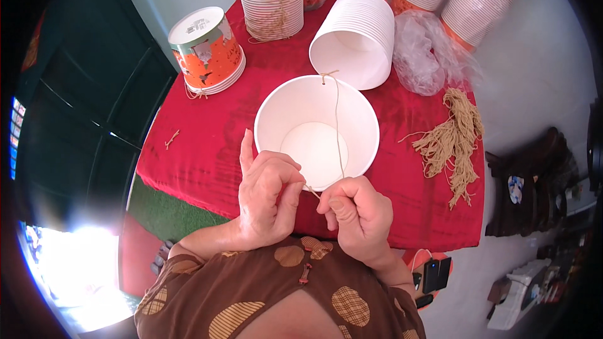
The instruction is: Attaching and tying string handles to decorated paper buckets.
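Observation:
A white paper bucket (274, 116) stands upright, mouth up, in front of me. A thin tan string (338, 110) is knotted through a hole at its far rim and runs across the mouth to the near rim. My left hand (267, 194) pinches the string between thumb and forefinger just outside that near rim, its other fingers partly raised. My right hand (359, 216) pinches the same string close by, its fingers curled in. A short stretch of string shows between the two hands. Whether the near rim has a hole cannot be seen behind my fingers.
The red-covered table (207, 157) also bears an upturned orange bucket (210, 56), a white bucket stack lying on its side (370, 31), and a tall upright stack (270, 0). A tan string bundle (455, 141) and clear plastic bag (421, 53) lie right; wrapped stacks (480, 0) stand behind.

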A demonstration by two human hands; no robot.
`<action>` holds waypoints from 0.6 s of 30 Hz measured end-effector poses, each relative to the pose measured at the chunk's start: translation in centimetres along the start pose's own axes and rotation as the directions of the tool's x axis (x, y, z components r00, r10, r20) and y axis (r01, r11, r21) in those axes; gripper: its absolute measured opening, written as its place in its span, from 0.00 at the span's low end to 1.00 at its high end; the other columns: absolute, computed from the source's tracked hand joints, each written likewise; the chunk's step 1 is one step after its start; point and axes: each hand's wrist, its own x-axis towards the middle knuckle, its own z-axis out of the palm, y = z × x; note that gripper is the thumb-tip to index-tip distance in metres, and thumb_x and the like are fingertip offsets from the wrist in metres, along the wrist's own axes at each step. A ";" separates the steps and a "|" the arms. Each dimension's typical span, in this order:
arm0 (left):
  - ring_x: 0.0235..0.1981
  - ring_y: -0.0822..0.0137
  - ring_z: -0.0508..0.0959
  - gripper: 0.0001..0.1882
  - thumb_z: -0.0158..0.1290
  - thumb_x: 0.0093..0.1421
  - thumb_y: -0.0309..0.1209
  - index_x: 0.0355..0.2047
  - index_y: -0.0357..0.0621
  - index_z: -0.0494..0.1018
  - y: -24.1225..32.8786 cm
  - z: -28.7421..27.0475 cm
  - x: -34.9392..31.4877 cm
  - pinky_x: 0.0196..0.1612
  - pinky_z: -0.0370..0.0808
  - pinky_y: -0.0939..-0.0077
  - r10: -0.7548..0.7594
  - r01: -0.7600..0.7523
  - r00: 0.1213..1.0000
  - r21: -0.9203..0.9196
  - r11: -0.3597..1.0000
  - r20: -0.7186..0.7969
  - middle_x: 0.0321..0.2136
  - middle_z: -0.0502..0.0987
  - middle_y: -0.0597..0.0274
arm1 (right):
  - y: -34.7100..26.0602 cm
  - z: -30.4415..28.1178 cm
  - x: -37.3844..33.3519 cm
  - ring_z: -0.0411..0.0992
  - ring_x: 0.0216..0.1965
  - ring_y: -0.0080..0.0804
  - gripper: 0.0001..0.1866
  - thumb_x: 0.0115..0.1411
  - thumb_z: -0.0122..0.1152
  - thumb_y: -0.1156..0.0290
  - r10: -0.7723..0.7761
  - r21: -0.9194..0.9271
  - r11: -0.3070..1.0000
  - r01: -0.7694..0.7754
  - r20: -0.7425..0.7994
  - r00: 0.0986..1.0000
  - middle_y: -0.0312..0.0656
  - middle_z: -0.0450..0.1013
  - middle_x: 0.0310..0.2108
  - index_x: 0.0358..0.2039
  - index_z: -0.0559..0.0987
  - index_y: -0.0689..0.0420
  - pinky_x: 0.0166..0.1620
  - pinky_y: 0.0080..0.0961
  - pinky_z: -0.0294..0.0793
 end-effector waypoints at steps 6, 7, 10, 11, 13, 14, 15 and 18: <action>0.32 0.62 0.75 0.10 0.55 0.49 0.16 0.30 0.43 0.69 0.2 0.4 0.1 0.66 0.47 0.41 0.006 -0.005 1.000 0.022 1.000 -0.010 0.25 0.72 0.63 | 0.7 0.5 -0.1 0.70 0.17 0.21 0.08 0.66 0.53 0.75 -0.190 -0.168 0.967 0.191 0.022 0.982 0.40 0.75 0.24 0.29 0.72 0.62 0.21 0.17 0.68; 0.32 0.62 0.75 0.10 0.55 0.49 0.16 0.30 0.43 0.69 0.2 0.4 0.1 0.66 0.47 0.41 0.006 -0.006 1.000 0.021 1.000 -0.009 0.25 0.72 0.63 | 0.7 0.5 -0.1 0.71 0.17 0.22 0.07 0.66 0.53 0.75 -0.213 -0.193 0.958 0.214 0.027 0.977 0.40 0.75 0.24 0.29 0.73 0.62 0.21 0.17 0.69; 0.31 0.61 0.75 0.10 0.55 0.49 0.16 0.29 0.43 0.69 0.3 0.6 0.1 0.65 0.48 0.41 0.005 -0.004 1.000 0.043 0.999 -0.020 0.25 0.72 0.64 | 0.9 0.6 -0.1 0.71 0.16 0.23 0.06 0.65 0.55 0.76 -0.246 -0.228 0.941 0.249 0.040 0.968 0.40 0.75 0.24 0.30 0.73 0.62 0.20 0.18 0.69; 0.31 0.61 0.74 0.11 0.55 0.49 0.15 0.29 0.42 0.69 0.4 0.7 0.1 0.65 0.49 0.41 0.005 -0.004 1.000 0.054 0.999 -0.027 0.25 0.71 0.64 | 1.0 0.6 -0.1 0.72 0.16 0.24 0.06 0.65 0.55 0.76 -0.258 -0.240 0.935 0.262 0.048 0.965 0.40 0.75 0.24 0.30 0.73 0.62 0.20 0.19 0.69; 0.30 0.61 0.74 0.11 0.55 0.48 0.15 0.29 0.42 0.69 0.4 0.7 0.1 0.65 0.49 0.41 0.007 -0.005 0.999 0.065 0.998 -0.035 0.25 0.71 0.64 | 1.1 0.6 -0.2 0.72 0.16 0.24 0.06 0.65 0.55 0.76 -0.259 -0.240 0.934 0.264 0.050 0.964 0.40 0.75 0.24 0.30 0.73 0.62 0.20 0.19 0.69; 0.30 0.61 0.74 0.11 0.55 0.48 0.15 0.29 0.42 0.69 0.4 0.8 0.1 0.65 0.49 0.41 0.008 -0.006 0.999 0.065 0.998 -0.035 0.25 0.71 0.64 | 1.2 0.6 -0.2 0.72 0.16 0.24 0.06 0.64 0.55 0.76 -0.259 -0.245 0.933 0.263 0.049 0.965 0.40 0.75 0.24 0.30 0.73 0.62 0.20 0.19 0.70; 0.30 0.61 0.74 0.11 0.55 0.48 0.15 0.29 0.42 0.69 0.4 0.8 0.2 0.65 0.49 0.41 0.009 -0.007 0.999 0.065 0.998 -0.035 0.25 0.71 0.64 | 1.2 0.6 -0.2 0.72 0.16 0.24 0.06 0.64 0.55 0.76 -0.262 -0.248 0.932 0.265 0.047 0.964 0.40 0.75 0.24 0.30 0.73 0.62 0.20 0.19 0.70; 0.30 0.62 0.74 0.10 0.55 0.49 0.15 0.29 0.42 0.69 0.3 0.8 0.1 0.65 0.49 0.41 -0.001 0.003 1.000 0.078 0.997 -0.028 0.25 0.71 0.64 | 1.2 0.6 -0.2 0.72 0.17 0.23 0.06 0.64 0.55 0.76 -0.263 -0.231 0.936 0.267 0.049 0.964 0.40 0.76 0.24 0.30 0.73 0.63 0.20 0.19 0.70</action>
